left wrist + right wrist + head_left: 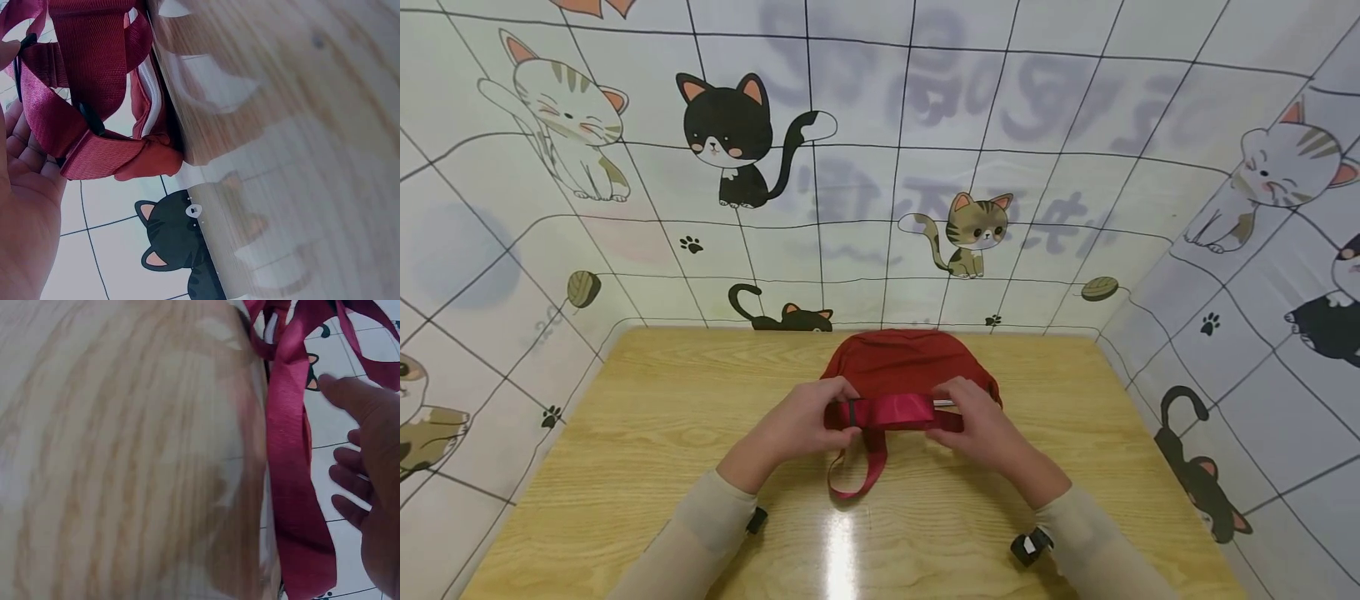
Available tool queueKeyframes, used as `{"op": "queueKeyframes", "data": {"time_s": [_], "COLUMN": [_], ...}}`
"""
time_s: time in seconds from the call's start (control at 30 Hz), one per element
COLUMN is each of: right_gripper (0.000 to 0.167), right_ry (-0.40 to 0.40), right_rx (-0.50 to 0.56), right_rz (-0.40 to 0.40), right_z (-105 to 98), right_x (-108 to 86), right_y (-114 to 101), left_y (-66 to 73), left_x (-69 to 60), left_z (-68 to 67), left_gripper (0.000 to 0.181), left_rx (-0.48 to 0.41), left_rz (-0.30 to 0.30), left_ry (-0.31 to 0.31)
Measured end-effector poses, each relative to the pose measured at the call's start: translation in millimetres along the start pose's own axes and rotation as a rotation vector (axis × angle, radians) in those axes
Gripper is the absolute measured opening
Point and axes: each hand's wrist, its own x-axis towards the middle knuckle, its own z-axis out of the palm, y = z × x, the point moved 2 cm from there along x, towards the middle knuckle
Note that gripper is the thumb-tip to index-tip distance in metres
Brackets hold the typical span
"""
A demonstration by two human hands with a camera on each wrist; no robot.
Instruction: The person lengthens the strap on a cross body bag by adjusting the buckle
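Note:
A red fabric bag (910, 358) with a white zipper (150, 97) lies at the back of the wooden table. Across its near side runs a shiny crimson strap (902, 410), with a loop hanging toward the table's front. My left hand (808, 421) pinches the strap beside a black slider (852, 412), thumb on the near side and fingers behind. On the other side, my right hand (981, 421) is beside the strap. In the right wrist view its thumb and loosely bent fingers stand apart from the hanging strap (290, 444), with nothing visible between them.
The wooden table (685, 400) meets a cat-printed cloth wall (865, 183) just behind the bag. Similar printed walls rise at the left and right. Small black devices (1032, 547) are worn at both wrists.

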Motion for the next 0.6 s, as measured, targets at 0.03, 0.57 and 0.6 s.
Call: {"op": "queueKeyframes", "data": {"time_s": [0.03, 0.57, 0.6], "right_gripper": [0.057, 0.043, 0.041], "right_ry": [-0.020, -0.172, -0.183], "right_rx": [-0.021, -0.230, -0.234], "right_rz": [0.023, 0.001, -0.010], "right_z": [3.0, 23.1, 23.1], "right_x": [-0.1, 5.5, 5.8], "right_y": [3.0, 14.0, 14.4], "left_y": [0.5, -2.6, -2.3], "left_x": [-0.3, 0.9, 1.0], "left_z": [-0.2, -1.6, -1.9], "left_gripper": [0.043, 0.043, 0.043], "left_rx": [0.000, 0.010, 0.008], "left_rz": [0.001, -0.014, -0.018], "left_ry": [0.002, -0.007, -0.009]}}
